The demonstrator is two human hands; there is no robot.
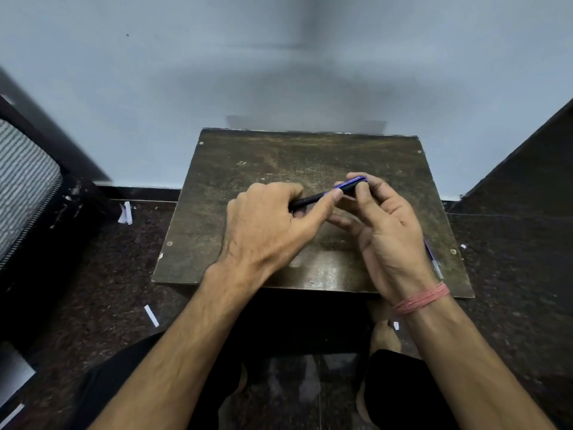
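The pen (pixel 311 199) is held just above the middle of the brown wooden surface (pixel 248 156), lying nearly level with its purple end tilted up toward the far right. The left hand (pixel 266 228) has its grip closed on the dark barrel, with the thumb stretched along the shaft toward the purple part. The right hand (pixel 384 231) pinches the purple end between thumb and forefinger, its other fingers loosely spread beneath (whether that purple part is a cap cannot be told). The two hands touch at the fingertips around the pen.

A pink thread band (pixel 421 297) circles the right wrist. Beside that hand, near the right edge of the surface, lies a second pen (pixel 434 262), partly hidden by the hand. The surface stands on a dark speckled floor (pixel 108 274) against a pale blue wall (pixel 186 72). White paper scraps (pixel 125 212) lie on the floor at the left, and a mesh-backed chair (pixel 24 181) stands at the far left.
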